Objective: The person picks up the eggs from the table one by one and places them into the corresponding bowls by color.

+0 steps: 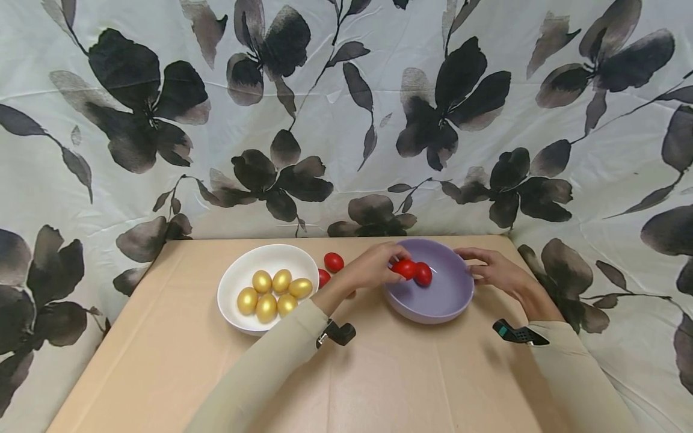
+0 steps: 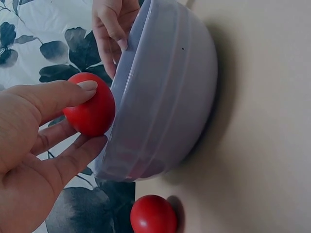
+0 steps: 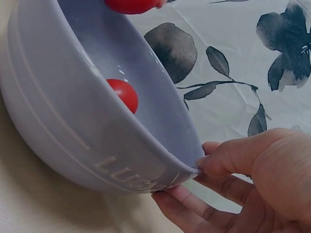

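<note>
Left hand (image 1: 373, 266) pinches red egg (image 1: 403, 269) at purple bowl's (image 1: 452, 285) left rim; right hand (image 1: 500, 273) grips right rim; best lower gently beside inner egg (image 1: 423, 274).

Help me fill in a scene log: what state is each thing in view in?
Glossy purple round bowl: upright, one smooth red egg inside.
Left hand: pinching another red egg at the purple bowl's edge.
Right hand: gripping that bowl's rim.
Glossy white round bowl: upright, holding smooth gold eggs.
Red eggs by the white bowl: on the tan table, one partly hidden.
</note>
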Demonstrator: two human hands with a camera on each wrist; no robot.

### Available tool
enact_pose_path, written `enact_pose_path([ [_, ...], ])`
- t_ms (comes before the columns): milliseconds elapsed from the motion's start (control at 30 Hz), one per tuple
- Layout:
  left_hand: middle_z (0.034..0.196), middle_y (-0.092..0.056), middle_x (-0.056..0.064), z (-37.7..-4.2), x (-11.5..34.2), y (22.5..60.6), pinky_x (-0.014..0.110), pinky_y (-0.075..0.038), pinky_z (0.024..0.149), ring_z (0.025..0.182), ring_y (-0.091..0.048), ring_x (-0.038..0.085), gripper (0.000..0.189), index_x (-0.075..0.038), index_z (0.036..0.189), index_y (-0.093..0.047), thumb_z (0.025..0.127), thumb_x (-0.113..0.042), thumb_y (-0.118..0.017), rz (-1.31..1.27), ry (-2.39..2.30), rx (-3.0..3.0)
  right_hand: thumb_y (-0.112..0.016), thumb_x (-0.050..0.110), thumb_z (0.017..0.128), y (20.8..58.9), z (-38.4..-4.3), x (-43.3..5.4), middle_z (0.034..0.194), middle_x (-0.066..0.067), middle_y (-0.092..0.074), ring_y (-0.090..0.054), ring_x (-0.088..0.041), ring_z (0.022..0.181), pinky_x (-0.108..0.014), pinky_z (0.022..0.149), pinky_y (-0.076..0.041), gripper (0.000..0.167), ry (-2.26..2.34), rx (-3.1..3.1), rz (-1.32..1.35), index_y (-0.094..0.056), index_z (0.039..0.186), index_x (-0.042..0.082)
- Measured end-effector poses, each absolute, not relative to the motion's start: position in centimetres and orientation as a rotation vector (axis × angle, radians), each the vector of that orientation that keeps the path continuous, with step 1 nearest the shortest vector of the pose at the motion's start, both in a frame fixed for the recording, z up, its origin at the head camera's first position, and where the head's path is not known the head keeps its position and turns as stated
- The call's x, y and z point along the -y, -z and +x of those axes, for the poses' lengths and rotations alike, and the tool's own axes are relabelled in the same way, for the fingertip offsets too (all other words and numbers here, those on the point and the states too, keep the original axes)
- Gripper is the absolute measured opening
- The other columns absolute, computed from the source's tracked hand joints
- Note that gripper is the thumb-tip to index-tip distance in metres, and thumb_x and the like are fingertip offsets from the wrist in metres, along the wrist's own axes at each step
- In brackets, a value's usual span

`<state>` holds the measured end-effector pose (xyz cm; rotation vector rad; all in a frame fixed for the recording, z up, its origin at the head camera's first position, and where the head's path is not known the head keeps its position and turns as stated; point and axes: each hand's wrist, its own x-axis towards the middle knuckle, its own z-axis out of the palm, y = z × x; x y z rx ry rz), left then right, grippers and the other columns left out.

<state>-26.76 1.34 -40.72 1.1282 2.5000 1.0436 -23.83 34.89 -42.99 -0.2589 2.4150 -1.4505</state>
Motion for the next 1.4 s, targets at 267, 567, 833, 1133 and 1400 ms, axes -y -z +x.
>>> enact_pose_path([
  [267,0.115,-0.067,0.000,-27.5,-2.3,41.1,0.026,-0.054,0.094,0.104,-0.063,0.013,0.042,-0.008,0.127,-0.068,0.086,-0.009,-0.080,1.181,-1.025,-2.430,-0.052,0.003,0.101,42.7,-23.7,-34.8,0.153,-0.030,-0.038,-0.044,-0.050,0.135,-0.054,0.094,-0.055,0.053,1.467,-2.398,-0.237,-0.042,0.153,0.002],
  [567,0.118,-0.066,0.001,-28.2,-3.1,41.8,0.017,-0.051,0.091,0.105,-0.063,0.013,0.042,-0.008,0.127,-0.068,0.086,-0.009,-0.080,1.178,-0.953,-2.389,-0.051,-0.001,0.100,42.8,-23.7,-34.7,0.153,-0.031,-0.039,-0.044,-0.051,0.134,-0.053,0.093,-0.055,0.052,1.452,-2.417,-0.260,-0.043,0.152,0.001],
  [833,0.118,-0.066,0.002,-28.6,-4.1,42.1,0.017,-0.049,0.093,0.104,-0.061,0.014,0.041,-0.008,0.124,-0.069,0.085,-0.008,-0.080,1.247,-0.795,-2.411,-0.051,0.000,0.100,42.8,-23.7,-34.7,0.153,-0.030,-0.039,-0.045,-0.050,0.135,-0.053,0.094,-0.054,0.052,1.443,-2.422,-0.258,-0.044,0.152,0.002],
  [1133,0.114,-0.068,0.001,-28.8,-5.3,42.6,0.018,-0.045,0.093,0.103,-0.057,0.014,0.038,-0.009,0.122,-0.070,0.085,-0.012,-0.081,1.319,-0.595,-2.476,-0.052,0.002,0.101,42.8,-23.6,-34.7,0.153,-0.030,-0.039,-0.044,-0.050,0.135,-0.054,0.095,-0.054,0.052,1.455,-2.405,-0.245,-0.043,0.152,0.002],
  [1400,0.117,-0.068,0.001,-28.6,-6.2,42.9,0.019,-0.045,0.095,0.107,-0.057,0.015,0.039,-0.010,0.124,-0.069,0.086,-0.015,-0.081,1.326,-0.484,-2.490,-0.053,0.002,0.100,42.9,-23.7,-34.9,0.153,-0.030,-0.039,-0.043,-0.050,0.136,-0.053,0.094,-0.055,0.052,1.463,-2.406,-0.250,-0.044,0.152,0.002],
])
